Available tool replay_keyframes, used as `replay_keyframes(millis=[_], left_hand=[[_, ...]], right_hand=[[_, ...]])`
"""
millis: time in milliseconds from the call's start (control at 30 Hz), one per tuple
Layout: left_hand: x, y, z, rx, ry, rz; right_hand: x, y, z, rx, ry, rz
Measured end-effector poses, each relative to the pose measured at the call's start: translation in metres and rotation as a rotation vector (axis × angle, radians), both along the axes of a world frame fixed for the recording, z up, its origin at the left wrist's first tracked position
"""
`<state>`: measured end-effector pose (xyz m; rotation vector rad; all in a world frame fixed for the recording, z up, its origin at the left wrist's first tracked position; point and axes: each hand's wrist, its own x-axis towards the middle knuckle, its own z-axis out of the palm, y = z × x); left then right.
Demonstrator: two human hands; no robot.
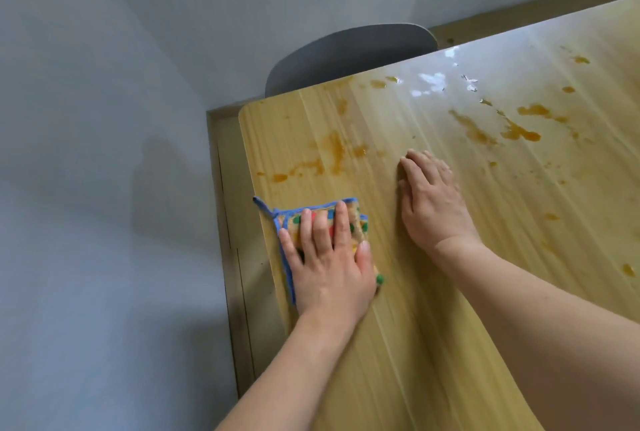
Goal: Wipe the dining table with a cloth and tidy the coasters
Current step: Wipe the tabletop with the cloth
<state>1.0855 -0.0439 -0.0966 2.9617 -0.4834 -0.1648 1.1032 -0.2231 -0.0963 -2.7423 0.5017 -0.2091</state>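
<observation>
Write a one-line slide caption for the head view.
Left hand presses a dotted cloth flat near the table corner; right hand rests beside orange stains.

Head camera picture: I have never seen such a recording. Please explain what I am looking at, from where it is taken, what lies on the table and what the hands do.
There is no machine here. A person wears one wide-angle camera on the head, and it looks forward and down at their own two bare hands. The surface is a wooden table. Orange-brown stains are spread over it, and wet patches shine farther away. The left hand lies flat on a folded dotted cloth with a blue border, near the table's left edge, pressing it down. The right hand rests flat on the bare wood and holds nothing. A grey chair stands behind the far edge. No coasters show in this picture.
</observation>
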Motion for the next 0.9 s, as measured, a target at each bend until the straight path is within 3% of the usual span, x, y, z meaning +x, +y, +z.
replay_keyframes(millis=[133,400,533,733,800,900], left_hand=[[0.037,0.017,0.005,0.053,0.000,0.065],[0.201,-0.004,0.016,0.051,0.048,0.106],[0.207,-0.006,0.014,0.047,0.035,0.119],[0.145,0.010,0.018,0.057,0.170,0.015],[0.160,0.017,0.021,0.105,0.184,-0.031],[0.210,0.021,0.022,0.157,0.053,-0.067]], right_hand=[[0.001,0.000,0.004,-0.010,0.008,0.001],[0.004,0.000,0.003,-0.036,0.006,-0.005],[0.003,0.001,0.002,-0.058,0.013,-0.005],[0.005,0.001,0.002,-0.088,0.022,-0.020],[0.004,0.001,0.002,-0.091,0.029,-0.021],[0.005,0.001,0.003,-0.094,0.039,-0.021]])
